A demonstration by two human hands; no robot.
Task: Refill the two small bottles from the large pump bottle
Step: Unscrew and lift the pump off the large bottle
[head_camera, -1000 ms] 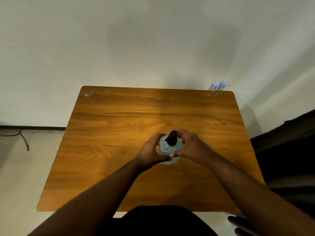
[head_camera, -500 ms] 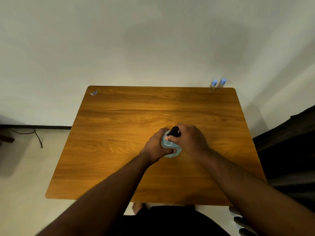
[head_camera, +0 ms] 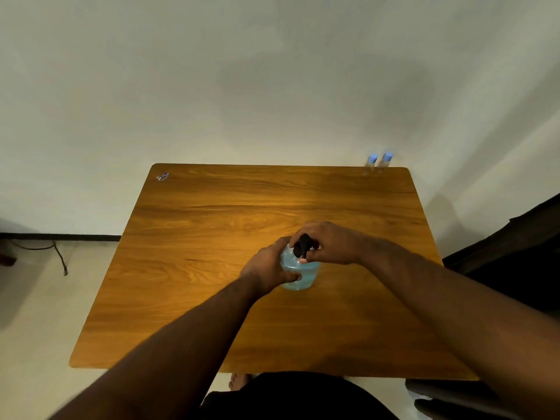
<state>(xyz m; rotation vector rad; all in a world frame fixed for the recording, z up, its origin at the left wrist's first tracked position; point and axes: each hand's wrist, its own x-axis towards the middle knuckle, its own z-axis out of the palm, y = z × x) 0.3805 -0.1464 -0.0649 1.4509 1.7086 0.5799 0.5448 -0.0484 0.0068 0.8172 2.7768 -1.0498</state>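
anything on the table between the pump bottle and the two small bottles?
Nothing: head view shows bare wood between the pump bottle and the two small bottles at the far right corner.

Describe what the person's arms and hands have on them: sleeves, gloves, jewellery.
Both forearms are bare as far as the frame shows: no sleeves in view. The left hand and right hand wear no gloves. No watch, bracelet or ring is visible.

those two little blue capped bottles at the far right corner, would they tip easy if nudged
Probably. The two small bottles look narrow and tall, and their clear bodies suggest little liquid, so likely light. They stand close together by the table edge; bumping one may topple both, perhaps off the edge.
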